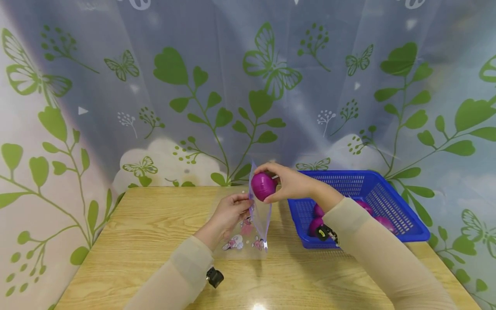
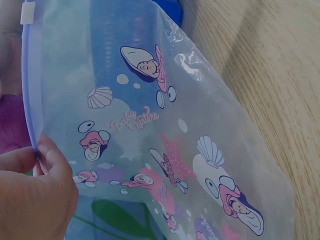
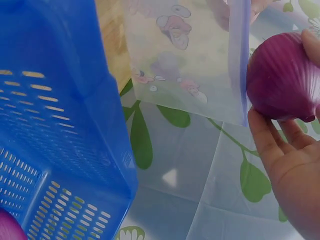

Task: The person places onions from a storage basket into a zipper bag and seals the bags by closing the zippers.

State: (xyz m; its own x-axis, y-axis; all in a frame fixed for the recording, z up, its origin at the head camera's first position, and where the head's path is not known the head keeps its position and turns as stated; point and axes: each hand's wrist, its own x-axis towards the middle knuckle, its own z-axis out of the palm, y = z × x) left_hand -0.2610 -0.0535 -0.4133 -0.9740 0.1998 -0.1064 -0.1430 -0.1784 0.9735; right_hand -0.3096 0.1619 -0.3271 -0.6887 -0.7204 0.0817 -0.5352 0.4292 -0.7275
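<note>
A purple-red onion is held by my right hand, thumb and fingers spread round it. It sits right at the mouth of a clear zip bag printed with pink and white cartoon oysters and shells. My left hand pinches the bag's purple zip edge between thumb and fingers, and the mouth stands parted. A white slider sits at one end of the zip. In the right wrist view the onion overlaps the zip edge, root end toward the palm.
On the right of the wooden table stands a blue slotted basket, with several more purple onions inside, partly hidden by my right forearm. Behind the table hangs a curtain with green leaves and butterflies.
</note>
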